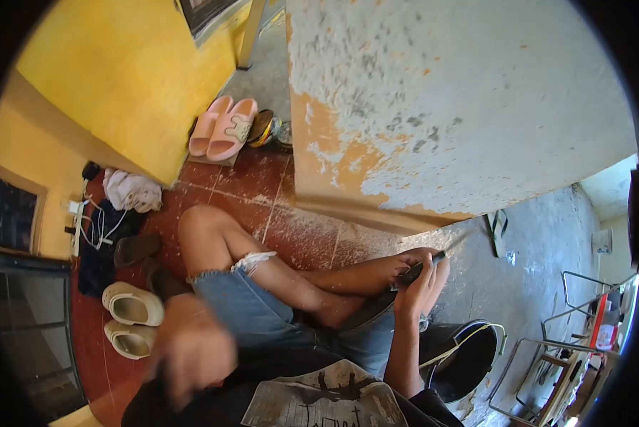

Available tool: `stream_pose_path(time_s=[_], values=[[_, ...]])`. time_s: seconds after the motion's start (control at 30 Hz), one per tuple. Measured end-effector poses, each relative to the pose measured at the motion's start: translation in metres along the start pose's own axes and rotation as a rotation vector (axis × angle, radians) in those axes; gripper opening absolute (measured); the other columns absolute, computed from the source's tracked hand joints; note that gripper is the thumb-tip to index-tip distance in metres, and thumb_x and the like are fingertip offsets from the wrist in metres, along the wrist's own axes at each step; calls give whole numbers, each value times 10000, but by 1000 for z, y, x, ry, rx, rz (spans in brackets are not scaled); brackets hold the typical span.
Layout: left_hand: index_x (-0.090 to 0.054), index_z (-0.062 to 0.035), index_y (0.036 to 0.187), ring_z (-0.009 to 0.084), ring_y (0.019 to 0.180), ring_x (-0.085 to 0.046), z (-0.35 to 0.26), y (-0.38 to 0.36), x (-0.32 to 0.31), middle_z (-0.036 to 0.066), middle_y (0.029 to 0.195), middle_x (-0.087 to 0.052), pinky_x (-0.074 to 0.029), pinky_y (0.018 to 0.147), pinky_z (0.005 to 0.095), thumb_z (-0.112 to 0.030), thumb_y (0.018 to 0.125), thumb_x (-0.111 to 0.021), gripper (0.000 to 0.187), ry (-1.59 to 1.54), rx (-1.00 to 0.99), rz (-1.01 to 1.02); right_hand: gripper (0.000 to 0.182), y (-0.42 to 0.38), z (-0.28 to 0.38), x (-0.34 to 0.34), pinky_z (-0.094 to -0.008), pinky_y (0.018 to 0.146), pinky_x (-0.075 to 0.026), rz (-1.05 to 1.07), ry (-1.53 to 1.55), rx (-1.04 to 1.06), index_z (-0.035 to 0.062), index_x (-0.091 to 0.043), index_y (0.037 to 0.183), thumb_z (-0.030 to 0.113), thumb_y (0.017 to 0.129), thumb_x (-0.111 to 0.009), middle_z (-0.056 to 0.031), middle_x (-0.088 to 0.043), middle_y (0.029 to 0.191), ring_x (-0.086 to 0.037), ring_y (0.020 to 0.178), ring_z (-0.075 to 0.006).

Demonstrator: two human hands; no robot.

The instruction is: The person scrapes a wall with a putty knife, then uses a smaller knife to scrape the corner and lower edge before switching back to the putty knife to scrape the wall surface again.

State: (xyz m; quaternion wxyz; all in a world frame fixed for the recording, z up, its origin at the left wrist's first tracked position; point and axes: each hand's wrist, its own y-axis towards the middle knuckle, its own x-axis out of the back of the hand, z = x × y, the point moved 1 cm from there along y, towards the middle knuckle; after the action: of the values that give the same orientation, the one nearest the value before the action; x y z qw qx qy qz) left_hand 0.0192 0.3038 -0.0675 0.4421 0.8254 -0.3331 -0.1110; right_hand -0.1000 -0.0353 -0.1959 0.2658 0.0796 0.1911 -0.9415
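Observation:
My right hand (418,288) is closed around the handle of a dark-handled tool (439,256) with a thin blade. The blade points away to the upper right and looks blurred, close to the lower edge of the peeling wall (405,156). Just beside this hand are my crossed bare legs (284,277) in torn blue jeans. My left hand (198,349) hangs over the jeans at the lower left. Motion smears its fingers, so whether they hold anything does not show.
Pale flakes lie across the red tiles (302,231). A black bucket (469,363) stands at my right, near metal-framed chairs (540,370). Pink slides (223,128), cream clogs (131,313), a crumpled cloth (131,191) and a white cable (102,231) lie around the left side. A flip-flop (497,231) lies on grey floor.

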Motion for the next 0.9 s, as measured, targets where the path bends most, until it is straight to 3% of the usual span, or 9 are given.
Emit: stream_pose_path(time_s=[0.07,0.17,0.2,0.27,0.4,0.5,0.6,0.67,0.9], values=[[-683,-78,1211,167,661,-489,-59,51,-21,2,822,-495,-453,655,382,-415,1105,-473,410,245,25,-27,268,-9,25,-19,-309,470,-539,-83,19,67,104,-483,1224,326,1082,-527,-165,-716,842,-660,553,-213],[-688,-140,1029,150,778,-561,-93,87,5,-3,863,-647,-442,739,313,-258,1056,-576,164,228,295,67,283,-10,25,-14,-299,467,-548,81,-129,-40,105,-465,1238,338,1085,-512,-173,-721,861,-659,549,-221],[-688,-140,1029,150,778,-561,-96,93,10,-3,863,-647,-442,739,313,-258,1056,-576,164,203,283,45,283,-11,16,-8,-299,467,-548,64,-147,-66,105,-465,1238,338,1085,-512,-173,-721,861,-659,549,-221],[-675,-144,1128,134,791,-580,-92,92,14,-44,842,-571,-421,694,272,-298,1063,-540,215,259,399,466,291,2,-1,-9,-311,477,-551,-50,89,-39,93,-484,1160,376,1090,-493,-181,-708,857,-656,550,-226],[-675,-120,1176,126,794,-589,-78,90,15,-58,836,-572,-426,698,279,-334,1038,-576,273,315,394,206,340,6,-38,10,-318,489,-556,115,-14,4,82,-493,1082,421,1095,-471,-191,-708,900,-657,562,-237],[-705,-87,1162,173,787,-641,-79,70,-9,5,852,-644,-470,677,320,-376,1004,-641,336,218,422,447,369,2,-20,-4,-309,504,-557,-35,82,15,75,-500,1113,444,1093,-485,-188,-713,897,-658,562,-223],[-633,-54,1345,155,745,-536,-85,68,13,5,856,-498,-464,698,380,-371,1095,-498,425,386,395,634,381,9,-20,4,-286,536,-562,39,-13,-11,92,-493,1170,466,1100,-470,-159,-729,981,-674,616,-184],[-614,-47,1370,153,759,-545,-81,81,32,4,872,-509,-464,695,371,-361,1083,-512,437,388,438,593,365,25,-40,24,-281,577,-572,241,-291,8,91,-491,1160,451,1109,-454,-163,-735,1027,-691,683,-175],[-587,-7,1412,177,805,-596,-83,64,69,11,923,-568,-462,675,346,-331,1027,-600,503,208,626,257,379,5,-35,18,-295,594,-584,256,-165,-89,48,-498,1071,411,1123,-403,-204,-728,989,-700,656,-238]])
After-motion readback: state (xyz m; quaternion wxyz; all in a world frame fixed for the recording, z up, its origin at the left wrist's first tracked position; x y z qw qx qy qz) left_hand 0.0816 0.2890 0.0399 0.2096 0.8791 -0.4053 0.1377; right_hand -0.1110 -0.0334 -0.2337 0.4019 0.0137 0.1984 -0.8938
